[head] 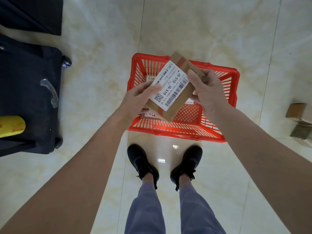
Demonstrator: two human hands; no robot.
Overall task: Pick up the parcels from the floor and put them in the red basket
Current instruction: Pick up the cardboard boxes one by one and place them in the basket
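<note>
A brown cardboard parcel (172,86) with a white shipping label is held tilted above the red basket (184,130). My left hand (138,100) grips its lower left corner and my right hand (207,90) grips its right edge. The basket stands on the tiled floor just in front of my feet. Inside it lie other parcels (149,78), mostly hidden under the held one. More cardboard parcels (298,110) sit on the floor at the right edge of the view.
A black suitcase (28,98) lies on the floor to the left, with a yellow roll (11,125) on it. Another dark object (30,14) fills the top left corner. My black shoes (141,164) stand close behind the basket.
</note>
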